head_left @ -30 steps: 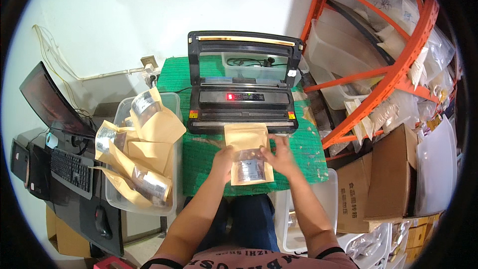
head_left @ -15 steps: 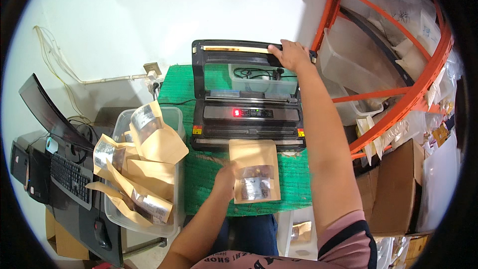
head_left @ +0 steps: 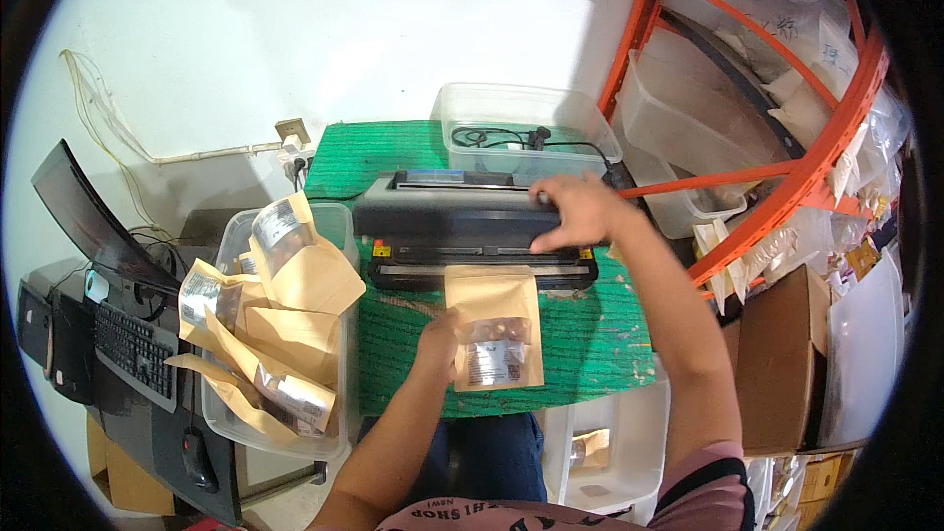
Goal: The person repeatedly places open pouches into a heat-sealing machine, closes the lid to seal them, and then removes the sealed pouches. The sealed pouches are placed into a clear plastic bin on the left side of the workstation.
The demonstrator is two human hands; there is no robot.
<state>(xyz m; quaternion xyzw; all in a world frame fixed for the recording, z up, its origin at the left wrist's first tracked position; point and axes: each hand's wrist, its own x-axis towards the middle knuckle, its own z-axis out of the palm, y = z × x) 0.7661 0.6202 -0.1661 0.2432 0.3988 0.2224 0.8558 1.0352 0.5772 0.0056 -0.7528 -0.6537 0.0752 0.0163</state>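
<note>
A black vacuum sealer (head_left: 393, 267) stands on the green-covered table, its lid (head_left: 452, 211) tilted partway down over the base. My right hand (head_left: 582, 213) grips the lid near its right end, thumb low on the front and fingers over the top. In front of the machine lies a brown kraft pouch (head_left: 492, 310) with a clear window and a white label; its top edge rests on the sealer's front strip, under the lid. With closed fingers, my left hand (head_left: 442, 342) holds the pouch by its left edge.
To the left, a clear plastic bin (head_left: 344, 374) holds several kraft pouches. Beyond it are a keyboard (head_left: 138, 359), mouse and monitor. A clear tub (head_left: 462, 103) with a cable sits behind the sealer. An orange shelf rack (head_left: 777, 221) and a cardboard box (head_left: 782, 364) stand at right.
My right hand has swung the sealer's lid from upright down toward the base. The pouch stays at the front strip in my left hand.
</note>
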